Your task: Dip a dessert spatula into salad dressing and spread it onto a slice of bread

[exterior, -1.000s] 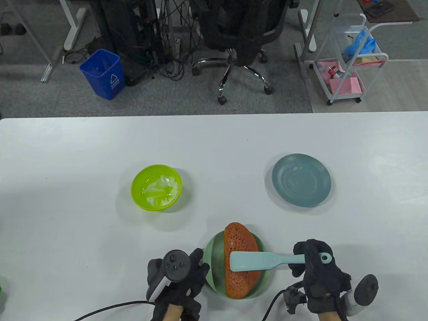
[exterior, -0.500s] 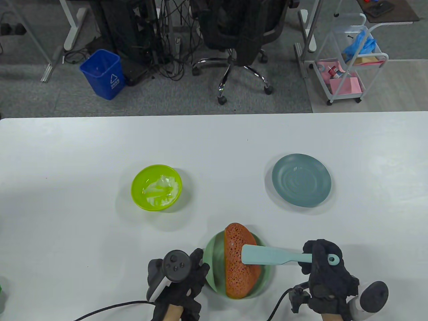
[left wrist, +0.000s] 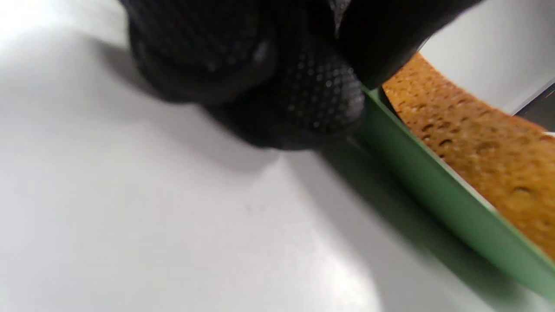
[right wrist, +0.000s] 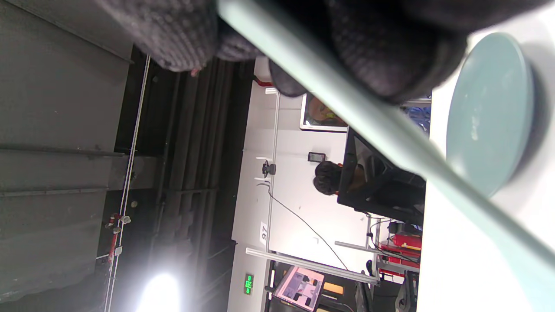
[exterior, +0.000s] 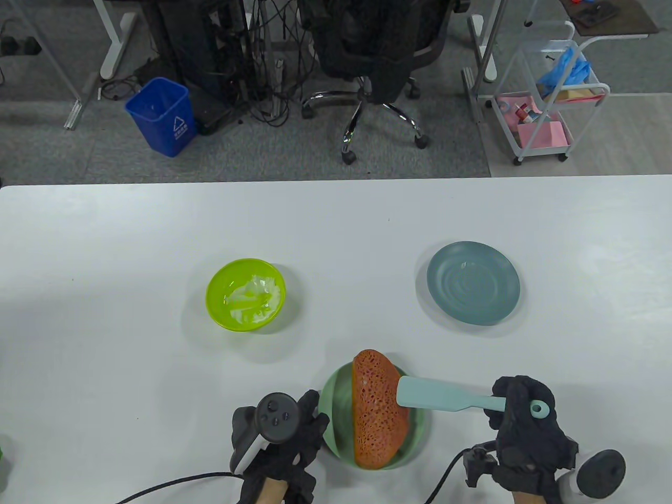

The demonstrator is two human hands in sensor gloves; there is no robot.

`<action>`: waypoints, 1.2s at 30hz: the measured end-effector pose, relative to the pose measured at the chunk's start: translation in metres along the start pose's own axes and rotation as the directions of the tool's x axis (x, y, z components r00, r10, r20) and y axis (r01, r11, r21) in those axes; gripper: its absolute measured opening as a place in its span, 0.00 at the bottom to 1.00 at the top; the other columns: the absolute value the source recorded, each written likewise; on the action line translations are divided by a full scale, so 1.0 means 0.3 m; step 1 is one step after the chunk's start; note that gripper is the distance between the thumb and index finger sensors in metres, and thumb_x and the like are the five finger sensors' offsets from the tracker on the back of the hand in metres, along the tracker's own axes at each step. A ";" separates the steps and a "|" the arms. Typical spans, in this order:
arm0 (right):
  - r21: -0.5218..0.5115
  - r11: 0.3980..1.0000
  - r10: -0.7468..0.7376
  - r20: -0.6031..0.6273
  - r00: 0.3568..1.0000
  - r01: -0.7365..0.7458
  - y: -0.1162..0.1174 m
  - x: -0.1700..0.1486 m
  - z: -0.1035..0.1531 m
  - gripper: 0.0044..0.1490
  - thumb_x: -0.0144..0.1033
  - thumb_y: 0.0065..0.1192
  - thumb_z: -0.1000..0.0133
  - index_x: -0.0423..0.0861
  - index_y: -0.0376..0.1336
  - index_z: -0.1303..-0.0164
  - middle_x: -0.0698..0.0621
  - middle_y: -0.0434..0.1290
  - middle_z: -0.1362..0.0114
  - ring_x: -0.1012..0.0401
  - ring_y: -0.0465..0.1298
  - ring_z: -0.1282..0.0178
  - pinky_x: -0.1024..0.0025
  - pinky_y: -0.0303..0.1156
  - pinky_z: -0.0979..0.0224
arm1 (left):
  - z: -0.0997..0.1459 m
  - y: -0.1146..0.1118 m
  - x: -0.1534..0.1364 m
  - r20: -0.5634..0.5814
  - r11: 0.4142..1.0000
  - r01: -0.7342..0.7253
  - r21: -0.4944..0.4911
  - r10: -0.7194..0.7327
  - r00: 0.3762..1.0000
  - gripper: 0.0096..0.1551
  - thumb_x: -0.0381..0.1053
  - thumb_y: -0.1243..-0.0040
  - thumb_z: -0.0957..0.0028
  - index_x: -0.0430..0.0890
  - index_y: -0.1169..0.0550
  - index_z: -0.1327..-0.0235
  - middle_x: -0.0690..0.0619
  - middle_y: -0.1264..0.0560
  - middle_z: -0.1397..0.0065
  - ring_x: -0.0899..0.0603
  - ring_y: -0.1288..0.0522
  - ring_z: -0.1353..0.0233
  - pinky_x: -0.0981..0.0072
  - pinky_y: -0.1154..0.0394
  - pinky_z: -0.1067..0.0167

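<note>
Table view: the right hand (exterior: 527, 436), at about 5 o'clock on the white worktop (exterior: 105, 236), has its grip curled around the handle of the pale teal dessert spatula (exterior: 446, 400). The spatula runs toward 9 o'clock from the fist, and its flat blade overlaps the right edge of the bread slice (exterior: 379, 409). Whether the blade presses on the crust or hangs just above it cannot be told. The bread slice, orange-brown and full of pores, lies on the green plate (exterior: 336, 420) at 6 o'clock. The left hand (exterior: 278, 436) sits at the plate's 9 o'clock side, its fingertips reaching the rim; how its grip stands is hidden under the tracker. The lime-green bowl (exterior: 245, 294) holding white salad dressing (exterior: 254, 299) stands toward 10 o'clock of the plate, well apart. A grey-blue plate (exterior: 473, 282) sits toward 1 o'clock, also well apart.

Left wrist view: the gloved fingertips (left wrist: 321, 93) rest on the worktop right against the green plate's rim (left wrist: 433, 190), with the bread slice (left wrist: 477, 147) just behind it. Whether the fingers pinch the rim cannot be told.

Right wrist view: the dark fingers (right wrist: 381, 47) wrap both sides of the spatula handle (right wrist: 390, 130), which crosses the view diagonally. The grey-blue plate (right wrist: 490, 112) shows at 3 o'clock.
</note>
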State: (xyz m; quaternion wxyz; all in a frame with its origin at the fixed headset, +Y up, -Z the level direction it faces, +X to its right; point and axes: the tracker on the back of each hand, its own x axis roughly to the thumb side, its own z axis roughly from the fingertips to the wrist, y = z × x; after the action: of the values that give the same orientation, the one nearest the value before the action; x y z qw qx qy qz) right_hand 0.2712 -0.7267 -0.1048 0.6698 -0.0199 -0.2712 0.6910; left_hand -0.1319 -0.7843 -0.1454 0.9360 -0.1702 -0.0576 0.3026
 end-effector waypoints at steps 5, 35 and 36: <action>-0.015 1.000 -0.023 -0.014 1.000 0.023 0.002 -0.004 0.000 0.22 0.47 0.63 0.38 0.44 0.65 0.44 0.38 0.72 0.43 0.40 0.78 0.65 0.57 0.76 0.69 | 0.000 0.000 0.000 0.000 1.000 0.000 0.000 0.000 1.000 0.34 0.54 0.37 0.36 0.37 0.28 0.24 0.54 0.14 0.54 0.54 0.11 0.65 0.68 0.12 0.65; 0.160 0.985 -0.052 -0.087 0.995 0.066 0.079 -0.031 0.013 0.23 0.48 0.63 0.39 0.43 0.65 0.44 0.37 0.73 0.45 0.42 0.81 0.67 0.59 0.79 0.71 | 0.001 -0.003 0.002 0.007 1.000 0.014 0.002 -0.014 1.000 0.34 0.54 0.37 0.36 0.37 0.28 0.24 0.54 0.14 0.54 0.54 0.11 0.65 0.68 0.12 0.65; 0.156 0.985 -0.053 -0.087 0.995 0.067 0.072 -0.027 0.010 0.23 0.48 0.63 0.38 0.43 0.65 0.44 0.37 0.73 0.45 0.42 0.80 0.66 0.59 0.78 0.71 | 0.001 -0.003 0.002 0.007 1.000 0.014 0.002 -0.014 1.000 0.34 0.54 0.37 0.36 0.37 0.28 0.24 0.54 0.14 0.54 0.54 0.11 0.65 0.68 0.12 0.65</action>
State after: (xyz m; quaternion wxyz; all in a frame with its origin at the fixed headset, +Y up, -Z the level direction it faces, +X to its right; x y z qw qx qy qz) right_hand 0.2511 -0.7344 -0.1135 0.7004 0.0132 -0.1877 0.6885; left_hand -0.1310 -0.7847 -0.1448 0.9380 -0.1678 -0.0617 0.2968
